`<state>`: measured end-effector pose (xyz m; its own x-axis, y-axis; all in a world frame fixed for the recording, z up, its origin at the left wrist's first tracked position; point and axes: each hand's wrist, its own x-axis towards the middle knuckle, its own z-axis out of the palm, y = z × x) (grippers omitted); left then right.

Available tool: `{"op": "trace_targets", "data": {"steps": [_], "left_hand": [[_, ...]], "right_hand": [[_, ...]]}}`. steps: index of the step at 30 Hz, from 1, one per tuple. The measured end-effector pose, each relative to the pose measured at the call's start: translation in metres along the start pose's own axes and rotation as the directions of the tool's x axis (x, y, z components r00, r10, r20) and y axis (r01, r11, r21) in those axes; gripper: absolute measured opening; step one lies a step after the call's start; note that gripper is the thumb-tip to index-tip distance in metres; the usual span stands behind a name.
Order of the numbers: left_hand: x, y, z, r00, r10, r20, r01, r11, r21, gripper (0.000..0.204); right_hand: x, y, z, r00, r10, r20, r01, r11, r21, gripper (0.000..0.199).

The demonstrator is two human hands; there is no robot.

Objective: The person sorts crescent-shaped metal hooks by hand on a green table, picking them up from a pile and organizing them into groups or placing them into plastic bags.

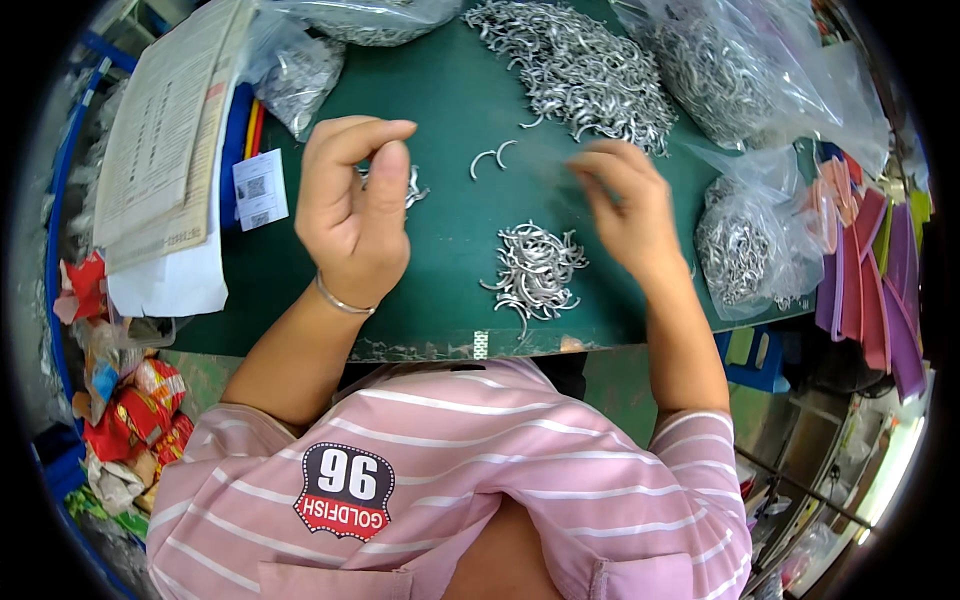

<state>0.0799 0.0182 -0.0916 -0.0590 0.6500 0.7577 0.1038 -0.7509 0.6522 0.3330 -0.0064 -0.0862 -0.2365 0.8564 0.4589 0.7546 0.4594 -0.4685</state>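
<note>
Pink striped shirt (470, 470) nearest; left hand (352, 215) pinches small curved silver metal hooks (413, 187), axis unclear; blurred right hand (628, 205), grip indeterminate.

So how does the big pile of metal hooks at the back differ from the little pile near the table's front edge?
The back pile is far larger and spreads wide; the front pile is a small tight clump. The back pile lies beyond both hands, while the front pile sits between them, close to the right hand. Both are loose silvery curved pieces on the green table.

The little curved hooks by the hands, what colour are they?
Shiny silver: the curved metal hooks lie on the green table, clearest in the head view.
</note>
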Motion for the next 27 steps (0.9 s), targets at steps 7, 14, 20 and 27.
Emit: {"op": "trace_targets", "data": {"steps": [7, 14, 20, 27], "left_hand": [[-0.001, 0.001, 0.006, 0.997, -0.056, 0.047, 0.052, 0.996, 0.076, 0.016], [-0.017, 0.007, 0.019, 0.757, -0.462, 0.462, 0.485, 0.871, 0.076, 0.022], [-0.019, 0.002, 0.02, 0.813, -0.378, 0.443, 0.364, 0.924, 0.121, 0.007], [-0.02, -0.001, 0.024, 0.856, -0.256, 0.45, 0.214, 0.967, 0.141, 0.01]], "right_hand": [[0.038, 0.01, 0.05, 0.986, -0.116, 0.116, 0.131, 0.983, -0.131, 0.012], [0.02, -0.027, 0.033, 0.995, -0.063, -0.083, 0.089, 0.931, 0.354, 0.015], [0.0, -0.026, 0.032, 0.975, 0.195, 0.107, -0.203, 0.577, 0.791, 0.024], [0.004, -0.024, 0.022, 0.978, 0.06, 0.198, -0.175, 0.754, 0.633, 0.007]]}}
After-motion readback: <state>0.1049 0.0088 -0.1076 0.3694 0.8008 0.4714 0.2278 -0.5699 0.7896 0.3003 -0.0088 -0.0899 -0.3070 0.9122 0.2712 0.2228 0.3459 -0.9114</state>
